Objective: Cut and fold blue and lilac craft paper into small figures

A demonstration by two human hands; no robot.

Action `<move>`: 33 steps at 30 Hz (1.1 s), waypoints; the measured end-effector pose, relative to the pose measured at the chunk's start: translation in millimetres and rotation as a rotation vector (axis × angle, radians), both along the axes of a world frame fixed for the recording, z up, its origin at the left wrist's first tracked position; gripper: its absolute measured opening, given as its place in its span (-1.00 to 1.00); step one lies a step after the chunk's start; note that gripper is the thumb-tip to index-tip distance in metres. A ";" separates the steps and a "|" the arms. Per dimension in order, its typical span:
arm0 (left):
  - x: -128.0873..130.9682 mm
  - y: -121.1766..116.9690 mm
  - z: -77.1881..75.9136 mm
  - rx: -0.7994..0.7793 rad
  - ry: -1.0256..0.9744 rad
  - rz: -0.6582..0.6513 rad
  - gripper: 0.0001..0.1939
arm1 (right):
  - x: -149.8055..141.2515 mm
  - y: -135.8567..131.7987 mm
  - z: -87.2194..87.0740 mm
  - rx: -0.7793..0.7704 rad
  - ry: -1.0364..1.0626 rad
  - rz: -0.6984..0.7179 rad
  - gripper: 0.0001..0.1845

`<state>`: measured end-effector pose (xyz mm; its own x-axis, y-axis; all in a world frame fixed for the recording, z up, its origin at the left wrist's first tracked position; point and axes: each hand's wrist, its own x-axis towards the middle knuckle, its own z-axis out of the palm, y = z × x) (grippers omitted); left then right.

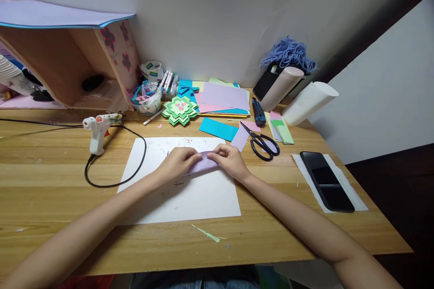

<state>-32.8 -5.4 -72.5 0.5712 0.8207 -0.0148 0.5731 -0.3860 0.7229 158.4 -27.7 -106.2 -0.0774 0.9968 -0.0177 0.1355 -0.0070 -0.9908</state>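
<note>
A folded piece of purple paper (204, 164) is held between both hands over a white sheet (200, 198) on the wooden table. My left hand (178, 161) pinches its left end, thumb on top. At the other end, the thumb and fingers of my right hand (232, 160) are closed on the upper edge. Parts of the paper's ends are hidden by the fingers. Black-handled scissors (261, 142) lie just beyond my right hand, over purple and pink paper pieces. A blue paper strip (219, 129) lies behind the hands.
At left stands a white glue gun (96, 135) with its cord looping onto the sheet. Behind are a green layered paper flower (180, 110), a coloured paper stack (225, 97) and a blue cutter (258, 112). A phone (327, 181) and a white roll (310, 103) are at right.
</note>
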 end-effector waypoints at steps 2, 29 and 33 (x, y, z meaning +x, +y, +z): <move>-0.4 -1.4 1.4 0.105 0.114 -0.040 -0.65 | 0.5 0.2 1.0 0.002 0.002 0.015 -0.73; 11.3 -20.5 -16.2 0.269 -0.061 0.267 -0.67 | -21.6 -13.4 9.7 -0.245 0.267 0.054 -0.61; 10.8 -18.8 -16.8 0.268 -0.037 0.274 -0.66 | -19.4 -9.3 10.1 -0.295 0.273 0.081 -0.55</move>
<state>-22.0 -24.1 -89.3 0.3262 0.9149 0.2377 0.6564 -0.4002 0.6395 139.0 -37.0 -96.2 -0.1968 0.9427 -0.2694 -0.1204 -0.2960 -0.9476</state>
